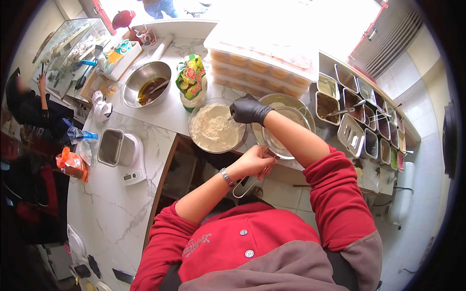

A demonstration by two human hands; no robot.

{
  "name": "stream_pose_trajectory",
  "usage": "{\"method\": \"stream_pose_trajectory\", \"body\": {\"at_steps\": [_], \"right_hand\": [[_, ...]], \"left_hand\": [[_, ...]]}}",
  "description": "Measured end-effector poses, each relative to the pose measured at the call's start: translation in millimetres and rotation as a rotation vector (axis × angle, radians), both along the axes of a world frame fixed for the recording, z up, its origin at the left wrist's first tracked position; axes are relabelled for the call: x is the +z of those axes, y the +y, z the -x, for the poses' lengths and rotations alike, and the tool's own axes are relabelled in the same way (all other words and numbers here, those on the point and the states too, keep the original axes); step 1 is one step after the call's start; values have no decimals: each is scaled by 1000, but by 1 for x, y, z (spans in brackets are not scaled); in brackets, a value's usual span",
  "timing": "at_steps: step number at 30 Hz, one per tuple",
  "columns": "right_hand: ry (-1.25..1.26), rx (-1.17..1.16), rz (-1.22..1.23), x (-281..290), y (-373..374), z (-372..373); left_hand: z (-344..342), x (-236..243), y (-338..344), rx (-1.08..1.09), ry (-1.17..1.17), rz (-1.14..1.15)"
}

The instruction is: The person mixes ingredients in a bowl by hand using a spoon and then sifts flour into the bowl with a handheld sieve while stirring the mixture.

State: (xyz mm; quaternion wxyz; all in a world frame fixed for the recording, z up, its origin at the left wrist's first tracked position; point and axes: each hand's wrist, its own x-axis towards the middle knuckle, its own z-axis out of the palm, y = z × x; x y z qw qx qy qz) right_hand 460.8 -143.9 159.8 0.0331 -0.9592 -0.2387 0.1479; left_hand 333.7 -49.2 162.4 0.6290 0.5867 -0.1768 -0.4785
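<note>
My left hand, bare with a watch at the wrist, is closed around the handle of a metal sieve. The sieve rests over a wide bowl, and pale powder shows in it behind my right forearm. My right hand, in a black glove, is closed above the right edge of a clear bowl of white flour. A thin bit of metal shows at its fingertips, dipping toward the flour; its kind is hidden by the glove.
Behind the bowls stand a printed bag and stacked clear boxes. Left are a steel bowl with brown liquid and a white scale beside a metal container. Ingredient tubs line the right. Another person is far left.
</note>
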Motion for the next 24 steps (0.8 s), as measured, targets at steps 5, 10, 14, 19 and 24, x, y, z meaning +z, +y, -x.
{"method": "stream_pose_trajectory", "body": {"at_steps": [5, 10, 14, 19, 24], "right_hand": [[75, -95, -187, 6, -20, -4], [95, -208, -293, 39, -35, 5], [72, -243, -353, 68, -66, 17], [-54, -264, -364, 92, -120, 48], [-422, -216, -164, 83, -157, 110]], "left_hand": [[2, 0, 1, -7, -8, 14], [0, 4, -1, -9, -17, -37], [-3, -2, -3, 9, 43, -5], [-8, 3, 0, 46, 17, -2], [-11, 0, -4, 35, 66, 44]]}}
